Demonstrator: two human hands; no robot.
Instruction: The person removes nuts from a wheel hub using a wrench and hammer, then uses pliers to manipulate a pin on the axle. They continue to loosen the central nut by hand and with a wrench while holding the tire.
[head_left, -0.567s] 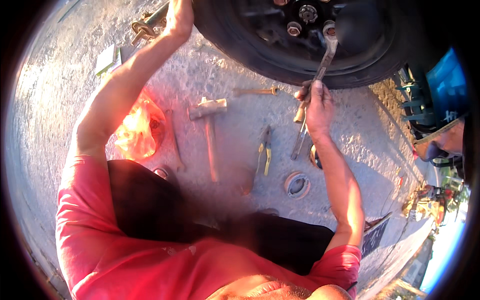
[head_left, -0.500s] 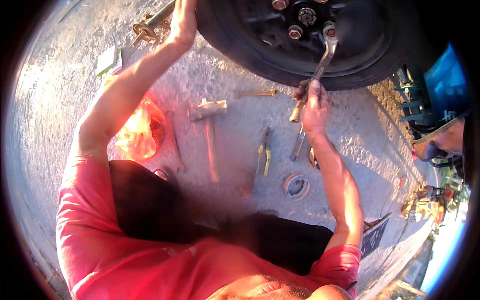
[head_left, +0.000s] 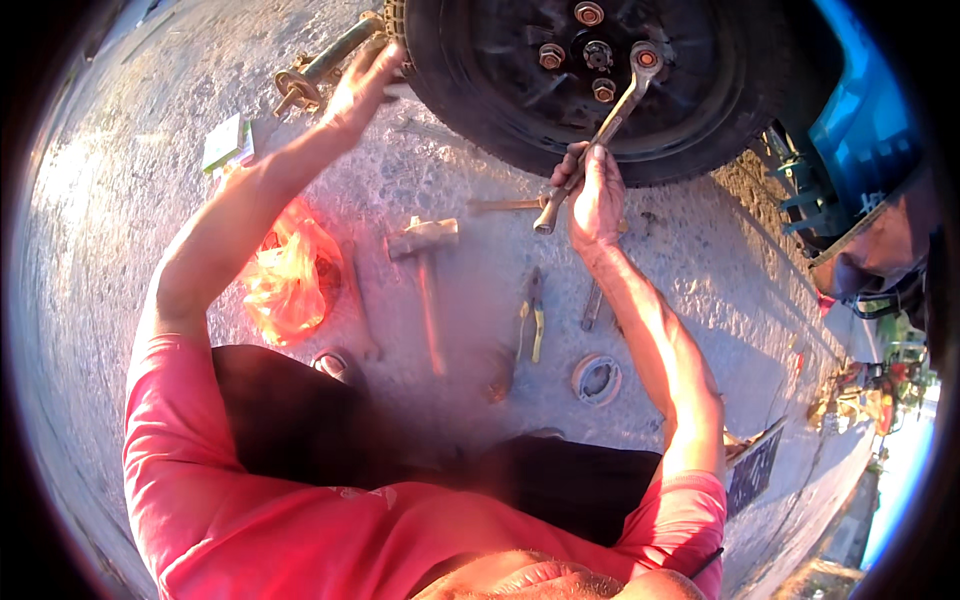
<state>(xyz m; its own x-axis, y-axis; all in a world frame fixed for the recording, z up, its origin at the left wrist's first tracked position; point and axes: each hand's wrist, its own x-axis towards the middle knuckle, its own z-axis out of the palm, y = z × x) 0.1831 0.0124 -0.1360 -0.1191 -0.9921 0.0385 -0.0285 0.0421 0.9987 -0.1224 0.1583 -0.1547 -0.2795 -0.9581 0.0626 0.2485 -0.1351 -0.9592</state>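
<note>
One wrench (head_left: 618, 115), likely heavy, stiff — best held near free end; right hand (head_left: 595, 202) curled round it, left hand (head_left: 358, 98) open, empty, beside tyre (head_left: 480, 122).

red short-sleeved shirt (head_left: 330, 545) | small pale print (head_left: 372, 492) | black trousers (head_left: 280, 410) | left hand (head_left: 360, 92) bare | right hand (head_left: 596, 200) bare
</note>
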